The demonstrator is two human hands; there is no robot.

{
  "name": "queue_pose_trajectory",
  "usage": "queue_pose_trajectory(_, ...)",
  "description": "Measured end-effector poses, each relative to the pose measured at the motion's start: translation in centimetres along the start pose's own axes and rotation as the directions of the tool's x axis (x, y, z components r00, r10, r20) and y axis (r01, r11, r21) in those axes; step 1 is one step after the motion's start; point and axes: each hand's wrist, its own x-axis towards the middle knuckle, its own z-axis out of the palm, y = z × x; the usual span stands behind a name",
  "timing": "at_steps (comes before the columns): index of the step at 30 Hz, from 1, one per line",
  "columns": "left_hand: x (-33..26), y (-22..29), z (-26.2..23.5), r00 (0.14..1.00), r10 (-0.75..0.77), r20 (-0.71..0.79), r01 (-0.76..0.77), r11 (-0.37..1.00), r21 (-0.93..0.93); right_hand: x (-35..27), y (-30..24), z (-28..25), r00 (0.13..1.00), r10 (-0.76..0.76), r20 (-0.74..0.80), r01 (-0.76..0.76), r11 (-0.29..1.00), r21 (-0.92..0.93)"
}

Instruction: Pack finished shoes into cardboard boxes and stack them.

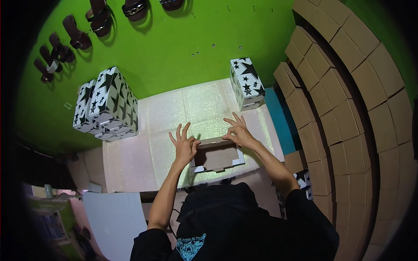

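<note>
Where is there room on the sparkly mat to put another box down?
The sparkly mat lies bare between the stack of star boxes and the single star box. Its near edge is crowded: both hands press the open cardboard box.

Open brown box (217,156) centre, starred boxes (109,102) left

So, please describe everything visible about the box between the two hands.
The open box looks like cardboard, plain brown inside, with a pale outer edge. It lies flat on the glittery white sheet, before the person. The left hand touches its left wall and the right hand its far right corner, fingers spread.
</note>
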Motion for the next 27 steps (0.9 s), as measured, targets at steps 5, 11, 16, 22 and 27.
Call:
queue_pose_trajectory(5,1.1,-1.0,0.3,0.999,-0.007,0.044,0.006,1.000,0.020,1.8,1.1,-0.1,0.974,0.178,0.143,-0.199,0.969,0.147)
queue_pose_trajectory(11,2.1,-0.7,-0.1,0.996,-0.018,0.085,0.015,0.999,0.042,2.5,2.4,-0.2,0.987,0.126,0.098,-0.140,0.979,0.146)
queue_pose_trajectory(16,1.6,-0.6,0.2,1.000,-0.013,0.028,0.010,0.994,0.113,1.7,0.9,0.4,0.992,0.111,0.052,-0.118,0.983,0.144)
queue_pose_trajectory(22,2.2,-0.6,0.8,0.998,0.065,-0.024,-0.048,0.895,0.443,-0.9,-1.1,0.1,0.950,-0.130,-0.284,0.008,0.920,-0.393)
queue_pose_trajectory(27,-1.7,-3.1,3.5,1.000,0.028,-0.007,-0.022,0.893,0.449,-4.4,1.0,3.4,0.993,0.038,-0.114,-0.092,0.853,-0.514)
